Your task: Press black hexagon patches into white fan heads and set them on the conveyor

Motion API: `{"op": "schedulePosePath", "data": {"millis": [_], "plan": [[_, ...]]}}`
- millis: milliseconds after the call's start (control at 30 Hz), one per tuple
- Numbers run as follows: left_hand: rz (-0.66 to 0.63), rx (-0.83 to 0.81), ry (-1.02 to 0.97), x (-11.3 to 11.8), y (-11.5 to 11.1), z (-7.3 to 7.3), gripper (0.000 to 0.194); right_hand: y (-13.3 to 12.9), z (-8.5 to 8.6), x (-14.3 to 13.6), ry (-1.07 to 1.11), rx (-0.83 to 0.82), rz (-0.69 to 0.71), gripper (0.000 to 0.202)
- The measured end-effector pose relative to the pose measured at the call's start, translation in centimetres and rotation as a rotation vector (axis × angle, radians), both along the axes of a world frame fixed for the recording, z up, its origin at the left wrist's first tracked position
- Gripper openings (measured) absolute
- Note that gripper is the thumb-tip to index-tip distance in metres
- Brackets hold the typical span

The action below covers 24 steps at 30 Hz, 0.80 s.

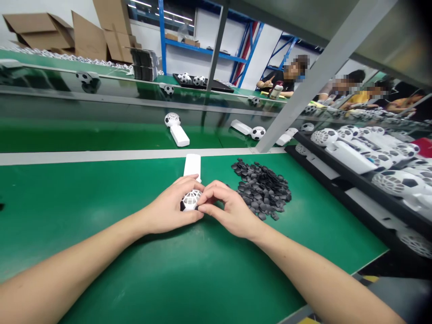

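A white handheld fan with a football-patterned head lies on the green table, its mesh grille (192, 197) towards me and its handle (192, 166) pointing away. My left hand (172, 202) is closed round the left side of the head. From the right, my right hand (226, 207) pinches at the head's lower edge with thumb and fingertips. A small dark piece shows at those fingertips, mostly hidden. Just right of my right hand lies a heap of small black flat pieces (265, 186).
Beyond a pale rail, a conveyor (128, 130) carries more fans (180, 135). At right, black trays (324, 159) stacked with fans stand beside a slanting grey post (313, 85). Cardboard boxes (89, 38) are at the back left. Several people sit across the line.
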<state>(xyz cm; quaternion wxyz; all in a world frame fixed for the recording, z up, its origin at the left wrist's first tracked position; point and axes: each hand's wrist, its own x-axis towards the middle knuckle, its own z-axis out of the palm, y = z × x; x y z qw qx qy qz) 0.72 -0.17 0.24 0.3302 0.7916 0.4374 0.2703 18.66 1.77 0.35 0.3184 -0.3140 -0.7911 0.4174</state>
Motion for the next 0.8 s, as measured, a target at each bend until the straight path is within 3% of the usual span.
{"op": "schedulePosePath", "data": {"millis": [100, 333, 800], "plan": [[0.009, -0.013, -0.014, 0.0, 0.0, 0.1, 0.026, 0.3, -0.1, 0.2, 0.016, -0.110, -0.005, 0.003], [0.051, -0.004, -0.025, 0.5, -0.1, 0.2, 0.029, 0.8, -0.5, 0.2, 0.130, -0.455, 0.044, 0.023], [0.135, -0.030, -0.083, 0.9, -0.3, -0.2, 0.035, 0.5, -1.1, -0.3, 0.171, -0.450, 0.018, 0.024]]}}
